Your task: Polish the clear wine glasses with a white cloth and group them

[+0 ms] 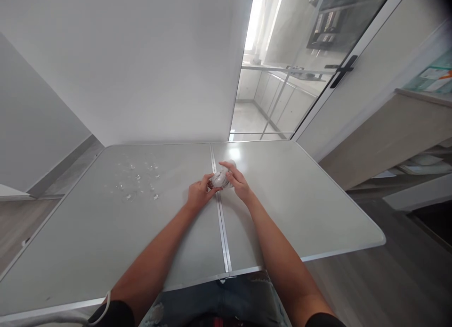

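Close to the table's centre seam, a white, rounded, glossy object (220, 178) sits between my two hands; its exact kind I cannot make out. My left hand (200, 192) pinches its left side with thumb and fingers. From the right, my right hand (238, 180) curves around it, fingers over the far side and thumb on the near side. My hands hide part of it. Off to the left, several small clear, shiny pieces (138, 177) lie spread on the table, apart from my hands.
The pale folding table (282, 209) has a metal seam (221, 223) down its middle and stands against a white wall (141, 72). Behind its right half is a glass door (282, 82) with a black handle (343, 71). Shelves (416, 162) stand at the right.
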{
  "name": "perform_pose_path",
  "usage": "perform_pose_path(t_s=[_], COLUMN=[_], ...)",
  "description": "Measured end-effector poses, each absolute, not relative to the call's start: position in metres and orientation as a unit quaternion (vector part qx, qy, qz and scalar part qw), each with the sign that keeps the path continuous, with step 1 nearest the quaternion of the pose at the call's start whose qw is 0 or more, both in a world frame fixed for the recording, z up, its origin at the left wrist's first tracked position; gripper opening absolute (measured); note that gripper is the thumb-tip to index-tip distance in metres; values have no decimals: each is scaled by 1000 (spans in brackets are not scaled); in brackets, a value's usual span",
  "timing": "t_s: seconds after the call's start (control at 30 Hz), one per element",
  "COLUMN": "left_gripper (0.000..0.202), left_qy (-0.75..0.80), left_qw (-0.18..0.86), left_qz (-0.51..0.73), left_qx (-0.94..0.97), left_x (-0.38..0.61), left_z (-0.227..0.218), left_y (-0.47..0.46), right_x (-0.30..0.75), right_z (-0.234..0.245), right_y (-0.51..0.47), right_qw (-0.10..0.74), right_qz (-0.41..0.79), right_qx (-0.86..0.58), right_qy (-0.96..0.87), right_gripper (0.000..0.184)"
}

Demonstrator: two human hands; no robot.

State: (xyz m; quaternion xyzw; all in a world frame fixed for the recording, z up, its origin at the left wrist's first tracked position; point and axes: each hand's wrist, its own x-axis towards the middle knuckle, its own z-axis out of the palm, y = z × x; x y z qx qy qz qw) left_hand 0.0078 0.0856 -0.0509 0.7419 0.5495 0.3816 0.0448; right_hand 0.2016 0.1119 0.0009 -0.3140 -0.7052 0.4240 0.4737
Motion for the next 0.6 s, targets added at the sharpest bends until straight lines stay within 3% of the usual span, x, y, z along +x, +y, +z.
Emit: perform_pose_path(t_s=[0.13, 0.23, 0.43, 0.6], left_gripper=[50, 50, 48, 41], left_qy=[530, 512, 463, 392], left_qw=[68, 99, 209, 344], left_qz=[402, 434, 555, 479], left_qx=[744, 735, 659, 706], left_x=[8, 8, 5, 5], left_z=[-49, -48, -47, -42], left_y=[84, 84, 86, 82], right_x=[205, 209, 204, 178], right_z=[1, -3, -16, -16], right_y=[112, 117, 131, 115], right_qw=[521, 605, 677, 628], right_qz=[479, 527, 553, 657], right_qx=[-327, -329, -364, -270], right_qy=[-626, -499, -322, -318], right_gripper=[65, 71, 39, 22])
